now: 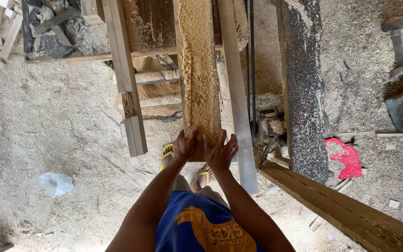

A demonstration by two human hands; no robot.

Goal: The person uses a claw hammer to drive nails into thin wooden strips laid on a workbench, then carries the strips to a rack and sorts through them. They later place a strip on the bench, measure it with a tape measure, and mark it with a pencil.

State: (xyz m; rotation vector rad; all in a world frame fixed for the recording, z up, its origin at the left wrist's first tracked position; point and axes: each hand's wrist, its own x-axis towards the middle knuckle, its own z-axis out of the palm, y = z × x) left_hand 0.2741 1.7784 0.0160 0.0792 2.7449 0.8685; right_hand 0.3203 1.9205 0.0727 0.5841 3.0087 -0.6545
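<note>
Sawdust is covering the workshop floor (61,130) all around. A long sawdust-coated plank (200,70) is lying lengthwise on the saw table's rails (236,93), its near end facing the person. The left hand (185,144) and right hand (220,151) are pressing flat against that end, fingers spread, not clenching. Yellow sandals (166,151) are showing below.

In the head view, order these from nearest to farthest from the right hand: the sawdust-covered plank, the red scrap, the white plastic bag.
1. sawdust-covered plank: directly under the right hand, touching it.
2. red scrap: on the ground to the right.
3. white plastic bag: on the ground far to the left, past the left hand.
</note>
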